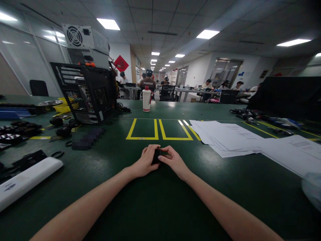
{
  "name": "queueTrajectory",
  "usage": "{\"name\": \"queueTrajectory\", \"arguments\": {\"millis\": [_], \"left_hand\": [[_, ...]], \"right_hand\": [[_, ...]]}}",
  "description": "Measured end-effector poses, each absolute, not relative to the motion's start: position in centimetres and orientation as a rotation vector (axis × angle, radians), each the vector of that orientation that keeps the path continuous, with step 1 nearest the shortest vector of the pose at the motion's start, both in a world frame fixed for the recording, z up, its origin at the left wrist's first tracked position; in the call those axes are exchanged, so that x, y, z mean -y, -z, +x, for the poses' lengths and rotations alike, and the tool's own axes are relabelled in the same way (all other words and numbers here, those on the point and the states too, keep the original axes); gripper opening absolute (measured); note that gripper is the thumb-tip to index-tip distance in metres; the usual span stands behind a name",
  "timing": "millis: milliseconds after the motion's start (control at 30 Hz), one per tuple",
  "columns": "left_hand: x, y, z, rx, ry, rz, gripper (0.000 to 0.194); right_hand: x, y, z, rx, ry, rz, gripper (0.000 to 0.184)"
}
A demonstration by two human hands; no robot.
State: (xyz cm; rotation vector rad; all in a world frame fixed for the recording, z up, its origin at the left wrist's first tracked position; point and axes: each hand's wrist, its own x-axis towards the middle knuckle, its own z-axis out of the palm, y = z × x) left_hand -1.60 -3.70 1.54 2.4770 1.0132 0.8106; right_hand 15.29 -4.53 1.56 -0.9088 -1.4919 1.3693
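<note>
Both my hands meet on the green table (160, 201) just in front of me. My left hand (146, 160) is curled round a small black object (156, 156), its fingers closed over the top. My right hand (173, 160) pinches the same black object from the right side. The object is mostly hidden between the fingers, so I cannot make out what it is. Beyond the hands lie two yellow taped rectangles (142, 129).
An open black computer case (87, 93) with a grey power unit on top stands back left. A white bottle (146, 98) stands behind the rectangles. Paper sheets (225, 137) spread to the right. Black parts (17, 129) and a white bar (27, 179) lie left. People sit at far desks.
</note>
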Motion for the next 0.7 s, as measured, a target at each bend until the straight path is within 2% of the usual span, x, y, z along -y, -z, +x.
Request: {"name": "queueTrajectory", "arguments": {"millis": [233, 500, 700], "left_hand": [[3.07, -0.42, -1.35, -1.047, -0.871, 2.483, 0.063], [3.18, -0.62, -1.33, -1.038, -0.878, 2.484, 0.060], [3.12, -0.56, -1.39, -1.034, -0.869, 2.470, 0.062]], "right_hand": [[4.60, -1.61, 15.63, 1.505, -1.439, -0.788, 0.037], [4.59, -1.51, 15.04, 1.484, -1.294, -0.858, 0.020], [4.78, -1.81, 15.14, 1.483, -1.322, -0.919, 0.034]]}}
